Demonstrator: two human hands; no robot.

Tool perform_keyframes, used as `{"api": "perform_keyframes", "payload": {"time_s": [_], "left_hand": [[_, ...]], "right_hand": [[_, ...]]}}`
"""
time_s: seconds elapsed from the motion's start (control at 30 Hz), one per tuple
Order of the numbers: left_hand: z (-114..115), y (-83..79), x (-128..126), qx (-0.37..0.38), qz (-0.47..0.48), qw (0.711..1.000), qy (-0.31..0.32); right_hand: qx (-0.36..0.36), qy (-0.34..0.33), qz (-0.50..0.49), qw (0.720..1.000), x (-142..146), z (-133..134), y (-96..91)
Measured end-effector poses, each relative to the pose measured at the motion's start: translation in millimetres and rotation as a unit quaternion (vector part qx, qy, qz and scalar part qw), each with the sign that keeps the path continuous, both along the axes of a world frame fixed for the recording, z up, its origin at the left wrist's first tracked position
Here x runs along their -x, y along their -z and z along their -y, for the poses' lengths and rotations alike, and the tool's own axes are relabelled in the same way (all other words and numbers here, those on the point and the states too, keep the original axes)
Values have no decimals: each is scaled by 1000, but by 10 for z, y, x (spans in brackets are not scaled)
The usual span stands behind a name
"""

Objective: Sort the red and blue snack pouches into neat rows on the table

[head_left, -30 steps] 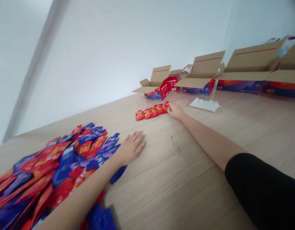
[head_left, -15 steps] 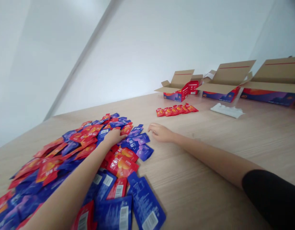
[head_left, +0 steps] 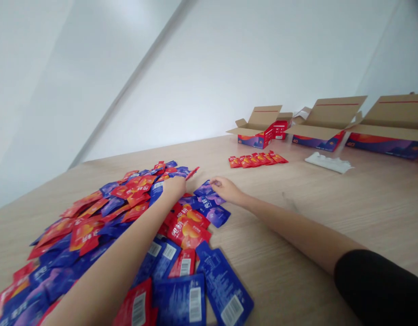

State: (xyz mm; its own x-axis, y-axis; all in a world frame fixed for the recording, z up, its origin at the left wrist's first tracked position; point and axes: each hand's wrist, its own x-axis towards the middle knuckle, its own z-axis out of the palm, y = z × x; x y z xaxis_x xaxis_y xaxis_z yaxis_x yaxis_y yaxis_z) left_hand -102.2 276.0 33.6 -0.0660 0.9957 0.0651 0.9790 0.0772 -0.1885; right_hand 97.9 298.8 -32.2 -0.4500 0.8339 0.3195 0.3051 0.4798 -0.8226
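Observation:
A large heap of red and blue sachets (head_left: 137, 197) spreads over the left side of the table. At the far right side of that heap, my left hand (head_left: 175, 186) is closed on a red sachet (head_left: 192, 173), whose tip sticks out past the fingers, seen nearly edge-on. My right hand (head_left: 225, 189) has its thumb and fingertips pinched at the edge of a blue sachet (head_left: 204, 188). Just below that lies another blue sachet with purple print (head_left: 218, 216). Nearer to me, a blue sachet (head_left: 224, 287) lies with its barcode up.
An overlapping row of red sachets (head_left: 258, 160) lies beyond my right hand. To its right is a white folded plastic piece (head_left: 329, 162). Several open cartons, including a small one (head_left: 251, 141) and larger ones (head_left: 314, 142), stand along the back right near the wall.
My left hand has lifted a red sachet from the heap and moved slightly up. My right hand has closed on a blue sachet's edge. The whole view has shifted a little.

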Motion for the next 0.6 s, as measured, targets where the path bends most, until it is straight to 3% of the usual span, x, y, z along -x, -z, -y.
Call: {"api": "perform_keyframes", "payload": {"time_s": [0.13,0.23,0.27,0.37,0.43,0.5,0.6], "left_hand": [[338,-211,-434,-50,-13,995,90],[603,-316,-885,-60,-25,985,157],[674,-358,-1008,-64,-28,983,172],[758,-532,-1195,-79,6,982,172],[670,-650,-1186,-95,89,984,125],[487,-711,-1147,-100,230,965,81],[199,-650,-1208,2,472,879,74]], "right_hand": [[140,-64,-75,985,37,36,-220],[249,-96,-237,934,73,147,-369],[261,-85,-276,921,47,176,-411],[252,-41,-307,917,-223,210,-539],[267,-55,-304,913,-545,217,-644],[299,-110,-279,906,-907,248,-754],[335,-201,-205,898,-1358,344,-849]]}}
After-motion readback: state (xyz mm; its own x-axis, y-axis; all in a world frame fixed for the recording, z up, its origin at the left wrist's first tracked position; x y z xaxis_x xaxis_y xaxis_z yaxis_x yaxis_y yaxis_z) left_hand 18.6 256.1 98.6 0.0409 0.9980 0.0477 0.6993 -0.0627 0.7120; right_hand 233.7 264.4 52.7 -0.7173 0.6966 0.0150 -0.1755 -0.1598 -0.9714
